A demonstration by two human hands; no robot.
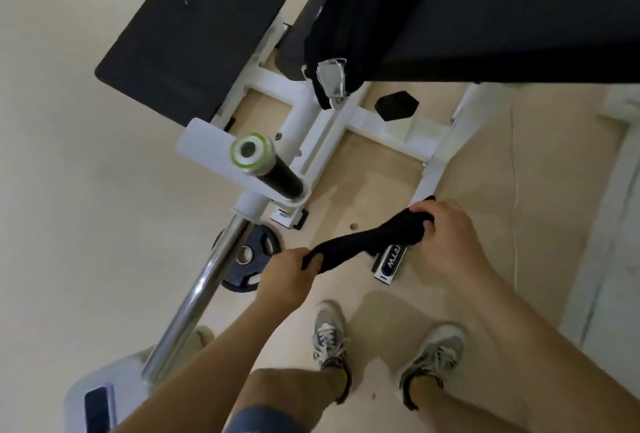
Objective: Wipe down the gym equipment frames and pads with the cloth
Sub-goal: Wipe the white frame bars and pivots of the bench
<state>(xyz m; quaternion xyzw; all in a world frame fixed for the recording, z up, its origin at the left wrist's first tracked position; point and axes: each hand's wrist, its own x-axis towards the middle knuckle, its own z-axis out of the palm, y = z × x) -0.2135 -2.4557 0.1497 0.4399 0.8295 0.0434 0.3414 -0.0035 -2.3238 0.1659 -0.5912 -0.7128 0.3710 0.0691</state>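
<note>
A black cloth (363,242) stretches between both hands above the floor, in front of the white machine frame (429,176). My left hand (287,273) grips its lower left end. My right hand (446,235) grips the bunched upper right end, close to the frame's white base bar. A black seat pad (194,34) sits at the upper left. A large black back pad (485,10) fills the upper right. A black grip handle with a green-ringed end (266,166) points up from the frame at centre.
A chrome bar (201,287) slants down to the left over a black weight plate (247,259). A labelled frame foot (389,264) lies just below the cloth. My two shoes (329,332) stand on the beige floor. A black hexagonal piece (396,105) sits by the frame.
</note>
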